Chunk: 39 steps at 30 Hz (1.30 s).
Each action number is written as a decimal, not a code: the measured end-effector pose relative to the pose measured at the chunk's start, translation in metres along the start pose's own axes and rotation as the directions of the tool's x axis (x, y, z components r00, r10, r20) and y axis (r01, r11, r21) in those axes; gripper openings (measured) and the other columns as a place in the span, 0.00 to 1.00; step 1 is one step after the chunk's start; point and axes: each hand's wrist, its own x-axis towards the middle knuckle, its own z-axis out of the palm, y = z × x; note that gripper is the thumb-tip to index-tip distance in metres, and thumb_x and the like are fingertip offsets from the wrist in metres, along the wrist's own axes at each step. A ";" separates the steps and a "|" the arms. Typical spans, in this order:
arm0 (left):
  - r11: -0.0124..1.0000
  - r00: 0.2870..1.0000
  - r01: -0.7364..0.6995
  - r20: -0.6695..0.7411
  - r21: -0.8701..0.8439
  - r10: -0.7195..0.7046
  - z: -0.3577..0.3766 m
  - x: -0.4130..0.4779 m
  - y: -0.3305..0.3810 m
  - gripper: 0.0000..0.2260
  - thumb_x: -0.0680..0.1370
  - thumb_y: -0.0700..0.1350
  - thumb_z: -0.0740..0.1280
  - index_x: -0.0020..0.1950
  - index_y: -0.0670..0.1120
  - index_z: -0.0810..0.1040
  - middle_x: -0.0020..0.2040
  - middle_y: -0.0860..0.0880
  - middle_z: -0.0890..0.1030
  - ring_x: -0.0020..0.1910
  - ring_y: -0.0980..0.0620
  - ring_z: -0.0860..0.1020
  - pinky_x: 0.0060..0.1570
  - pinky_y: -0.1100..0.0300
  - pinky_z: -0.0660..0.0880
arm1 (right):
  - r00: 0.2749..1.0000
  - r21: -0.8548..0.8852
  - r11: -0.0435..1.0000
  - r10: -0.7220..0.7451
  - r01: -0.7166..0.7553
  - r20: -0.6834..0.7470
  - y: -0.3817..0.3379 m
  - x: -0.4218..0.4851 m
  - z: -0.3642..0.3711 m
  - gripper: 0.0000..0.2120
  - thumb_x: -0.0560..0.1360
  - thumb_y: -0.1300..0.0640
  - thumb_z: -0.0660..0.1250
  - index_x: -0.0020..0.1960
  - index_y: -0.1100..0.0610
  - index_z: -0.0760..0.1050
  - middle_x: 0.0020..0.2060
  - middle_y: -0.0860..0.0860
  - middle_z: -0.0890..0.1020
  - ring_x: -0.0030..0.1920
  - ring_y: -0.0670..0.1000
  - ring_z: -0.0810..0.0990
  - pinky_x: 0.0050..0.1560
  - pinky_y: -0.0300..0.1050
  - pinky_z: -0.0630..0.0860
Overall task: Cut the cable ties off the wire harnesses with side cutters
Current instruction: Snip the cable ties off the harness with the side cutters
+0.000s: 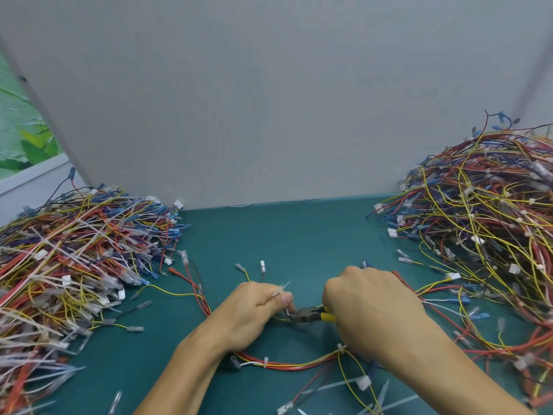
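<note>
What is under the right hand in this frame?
The right hand grips the side cutters, whose yellow handles vanish into the fist. Below the wrist, a harness with a white cable tie runs under it. What lies beneath the palm is covered.

**Desk:** Could any brand be read on the side cutters (308, 313) gripped in the right hand (368, 304)?

**Photographer:** None. The yellow handles inside those fingers carried no legible mark.

**Desk:** And the cable tie (286, 286) pinched by the left hand (254, 313), or the white connector (363, 382) nearer the camera than the fingers?

**Photographer:** Both were blank. No text, number or sign was readable anywhere.
</note>
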 end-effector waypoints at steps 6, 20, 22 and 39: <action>1.000 1.000 0.012 -0.012 -0.021 -0.012 0.000 0.000 0.000 0.15 0.78 0.58 0.58 0.39 0.57 0.81 0.41 0.45 0.82 0.41 0.50 0.77 0.47 0.58 0.72 | 1.000 0.006 1.000 0.004 -0.004 0.000 0.004 0.002 0.005 0.07 0.70 0.61 0.62 0.40 0.53 0.65 0.32 0.50 0.61 0.37 0.58 0.67 0.32 0.43 0.59; 0.980 0.996 -0.061 -0.047 0.188 0.071 -0.036 -0.026 0.052 0.14 0.83 0.48 0.55 0.41 0.55 0.75 0.39 0.57 0.74 0.42 0.62 0.72 0.44 0.67 0.66 | 0.940 0.344 0.880 0.341 -0.328 0.026 0.079 -0.011 -0.024 0.14 0.74 0.44 0.66 0.37 0.51 0.67 0.38 0.50 0.75 0.42 0.56 0.75 0.40 0.47 0.70; 0.955 0.995 -0.093 0.069 0.280 0.076 -0.033 -0.038 0.073 0.13 0.82 0.51 0.53 0.42 0.56 0.75 0.44 0.56 0.74 0.46 0.62 0.73 0.50 0.65 0.68 | 0.924 0.343 0.864 0.380 -0.368 0.034 0.087 -0.013 -0.023 0.13 0.75 0.44 0.66 0.38 0.51 0.68 0.38 0.50 0.75 0.42 0.56 0.74 0.38 0.47 0.68; 0.882 0.908 -0.026 0.381 0.470 -0.176 0.017 -0.061 0.111 0.17 0.70 0.64 0.66 0.45 0.51 0.69 0.46 0.53 0.75 0.48 0.51 0.75 0.49 0.48 0.76 | 0.911 0.292 0.863 0.385 -0.412 0.147 0.063 -0.004 0.023 0.08 0.73 0.51 0.64 0.40 0.52 0.67 0.40 0.51 0.73 0.46 0.59 0.76 0.42 0.46 0.69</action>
